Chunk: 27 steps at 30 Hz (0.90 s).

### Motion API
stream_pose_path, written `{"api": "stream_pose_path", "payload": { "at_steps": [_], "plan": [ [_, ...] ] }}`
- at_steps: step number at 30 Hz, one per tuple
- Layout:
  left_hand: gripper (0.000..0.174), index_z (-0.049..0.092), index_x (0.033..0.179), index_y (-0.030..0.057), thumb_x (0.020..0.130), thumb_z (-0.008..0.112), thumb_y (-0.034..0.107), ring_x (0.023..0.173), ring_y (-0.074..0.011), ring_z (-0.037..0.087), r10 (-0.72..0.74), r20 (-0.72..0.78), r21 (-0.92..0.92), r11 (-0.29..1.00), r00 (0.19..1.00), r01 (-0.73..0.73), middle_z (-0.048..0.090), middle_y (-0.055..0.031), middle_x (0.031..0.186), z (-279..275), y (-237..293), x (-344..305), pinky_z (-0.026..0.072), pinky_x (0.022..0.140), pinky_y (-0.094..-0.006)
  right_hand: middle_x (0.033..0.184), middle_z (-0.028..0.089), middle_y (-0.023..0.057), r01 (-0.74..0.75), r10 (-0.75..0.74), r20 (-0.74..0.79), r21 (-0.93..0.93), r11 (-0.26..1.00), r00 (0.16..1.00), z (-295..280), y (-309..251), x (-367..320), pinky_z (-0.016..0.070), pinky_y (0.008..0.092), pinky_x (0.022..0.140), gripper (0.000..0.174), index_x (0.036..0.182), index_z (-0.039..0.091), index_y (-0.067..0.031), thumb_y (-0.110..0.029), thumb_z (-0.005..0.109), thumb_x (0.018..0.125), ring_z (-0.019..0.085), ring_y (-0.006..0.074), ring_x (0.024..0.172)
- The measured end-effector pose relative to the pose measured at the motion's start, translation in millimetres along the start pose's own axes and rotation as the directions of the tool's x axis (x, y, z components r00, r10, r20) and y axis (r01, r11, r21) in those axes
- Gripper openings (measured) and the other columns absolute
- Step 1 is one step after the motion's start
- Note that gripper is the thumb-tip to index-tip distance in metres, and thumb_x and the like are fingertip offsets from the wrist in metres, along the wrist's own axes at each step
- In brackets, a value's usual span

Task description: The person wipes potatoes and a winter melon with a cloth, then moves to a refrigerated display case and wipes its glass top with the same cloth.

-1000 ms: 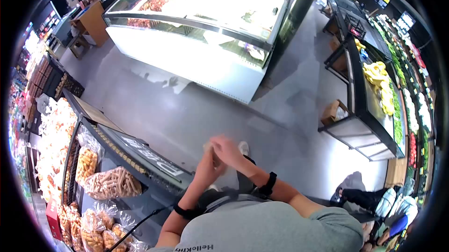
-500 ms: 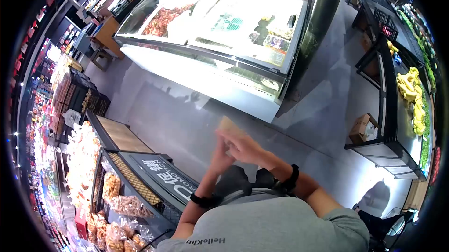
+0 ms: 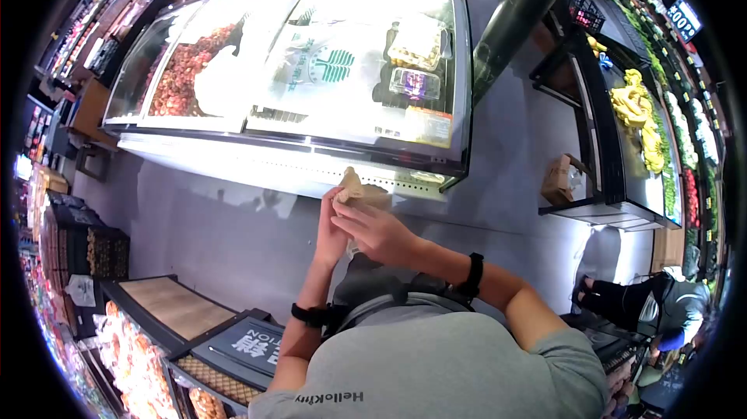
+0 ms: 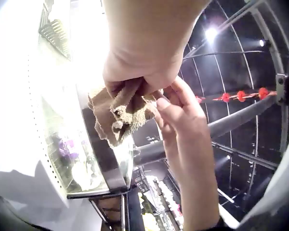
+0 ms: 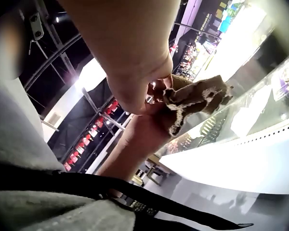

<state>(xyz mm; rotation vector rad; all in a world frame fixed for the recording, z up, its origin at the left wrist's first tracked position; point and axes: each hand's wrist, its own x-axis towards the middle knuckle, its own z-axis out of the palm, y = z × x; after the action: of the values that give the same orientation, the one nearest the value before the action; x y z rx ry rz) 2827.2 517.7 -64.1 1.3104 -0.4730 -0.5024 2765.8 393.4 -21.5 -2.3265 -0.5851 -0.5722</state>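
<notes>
So both hands are on the same tan rag [image 3: 352, 185], bunched up and held in the air in front of the body, between the person and the glass-topped display case [image 3: 233, 158]. The left hand [image 3: 331, 228] has its fingers curled tight round it, and the right hand [image 3: 377, 234] grips it too, fingers bent, coming in from the right. Can't really call one hand nearer, they're both right there and close together. Rag's long axis runs roughly away from the body, loose frayed edges poking out past the fingertips toward the case front. It looks clear of the case imo, but I can't tell how big the gap is
</notes>
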Motion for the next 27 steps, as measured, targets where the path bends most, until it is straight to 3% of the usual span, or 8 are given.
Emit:
{"api": "stream_pose_path", "payload": {
  "at_steps": [5, 8, 10, 12, 16, 20, 25, 27],
  "plan": [
    [0.042, 0.033, 0.120, 0.0029, 0.081, 0.044, -0.007, 0.098, -0.0144, 0.047, -0.135, 0.098, -0.192, 0.970, 0.986, 0.152, 0.048, -0.0089, 0.108, -35, -3, 57, 0.0411, 0.082, -0.0252, 0.129, 0.035, 0.0170, -0.186, 0.188, 0.036, -0.049, 0.981, 0.981, 29, 48, 6, 0.0369, 0.0405, 0.095, 0.056, 0.122, 0.039, -0.0016, 0.004, 0.053, 0.067, 0.038, 0.0334, 0.116],
    [0.028, 0.038, 0.113, 0.0010, 0.085, 0.041, 0.001, 0.086, -0.0103, 0.046, -0.096, 0.055, 0.241, 0.967, 0.994, 0.080, 0.049, -0.0065, 0.098, -47, -12, 87, 0.0395, 0.074, -0.0218, 0.128, 0.035, 0.0207, -0.474, 0.474, 0.020, 0.081, 0.877, 0.880, 21, 74, 16, 0.0363, 0.0412, 0.095, 0.055, 0.125, 0.034, 0.0000, 0.004, 0.047, 0.071, 0.037, 0.0375, 0.117],
    [0.023, 0.043, 0.109, 0.0014, 0.086, 0.042, 0.005, 0.086, -0.0101, 0.047, -0.135, 0.009, 0.182, 0.975, 0.991, 0.131, 0.052, -0.0069, 0.096, -56, -21, 100, 0.0404, 0.074, -0.0224, 0.126, 0.038, 0.0225, -0.541, 0.541, -0.030, 0.028, 0.841, 0.840, 16, 100, 28, 0.0361, 0.0414, 0.095, 0.055, 0.125, 0.034, -0.0002, 0.004, 0.047, 0.071, 0.040, 0.0380, 0.114],
    [0.020, 0.046, 0.105, 0.0016, 0.087, 0.041, 0.007, 0.085, -0.0105, 0.050, -0.193, -0.027, 0.076, 0.978, 0.981, 0.194, 0.054, -0.0072, 0.094, -64, -32, 114, 0.0424, 0.072, -0.0225, 0.123, 0.042, 0.0228, -0.496, 0.488, -0.098, -0.075, 0.865, 0.867, 13, 137, 39, 0.0359, 0.0398, 0.096, 0.052, 0.123, 0.037, -0.0009, 0.003, 0.047, 0.072, 0.040, 0.0366, 0.115],
    [0.022, 0.048, 0.106, 0.0012, 0.087, 0.040, 0.006, 0.081, -0.0140, 0.056, -0.327, -0.123, -0.034, 0.945, 0.937, 0.325, 0.058, -0.0088, 0.093, -64, -11, 126, 0.0473, 0.070, -0.0243, 0.129, 0.039, 0.0186, -0.358, 0.368, 0.049, -0.146, 0.922, 0.929, 25, 205, 64, 0.0305, 0.0407, 0.100, 0.052, 0.127, 0.036, -0.0031, -0.011, 0.051, 0.078, 0.030, 0.0366, 0.124],
    [0.024, 0.050, 0.105, -0.0021, 0.086, 0.039, 0.006, 0.084, -0.0173, 0.057, -0.386, 0.009, -0.002, 0.922, 0.922, 0.386, 0.058, -0.0109, 0.096, -80, 2, 139, 0.0474, 0.073, -0.0264, 0.143, 0.013, 0.0122, -0.377, 0.490, 0.225, -0.403, 0.834, 0.843, 33, 263, 90, 0.0156, 0.0395, 0.107, 0.061, 0.134, 0.024, -0.0042, -0.032, 0.047, 0.086, 0.010, 0.0305, 0.132],
    [0.023, 0.051, 0.103, -0.0007, 0.085, 0.039, 0.006, 0.081, -0.0149, 0.057, -0.327, -0.116, -0.068, 0.945, 0.938, 0.321, 0.059, -0.0091, 0.091, -85, 20, 158, 0.0466, 0.072, -0.0257, 0.144, 0.012, 0.0107, -0.304, 0.629, 0.200, -0.741, 0.599, 0.751, -3, 366, 137, 0.0104, 0.0354, 0.109, 0.063, 0.137, 0.015, -0.0050, -0.041, 0.034, 0.090, 0.009, 0.0281, 0.133],
    [0.023, 0.051, 0.103, -0.0001, 0.084, 0.039, 0.006, 0.082, -0.0138, 0.055, -0.321, -0.199, -0.041, 0.947, 0.926, 0.319, 0.058, -0.0080, 0.092, -84, 27, 161, 0.0455, 0.073, -0.0254, 0.144, 0.009, 0.0102, -0.456, 0.735, 0.163, -0.691, 0.561, 0.658, -47, 368, 160, 0.0098, 0.0336, 0.109, 0.064, 0.137, 0.014, -0.0043, -0.046, 0.028, 0.090, 0.007, 0.0276, 0.133]
  ]
}}
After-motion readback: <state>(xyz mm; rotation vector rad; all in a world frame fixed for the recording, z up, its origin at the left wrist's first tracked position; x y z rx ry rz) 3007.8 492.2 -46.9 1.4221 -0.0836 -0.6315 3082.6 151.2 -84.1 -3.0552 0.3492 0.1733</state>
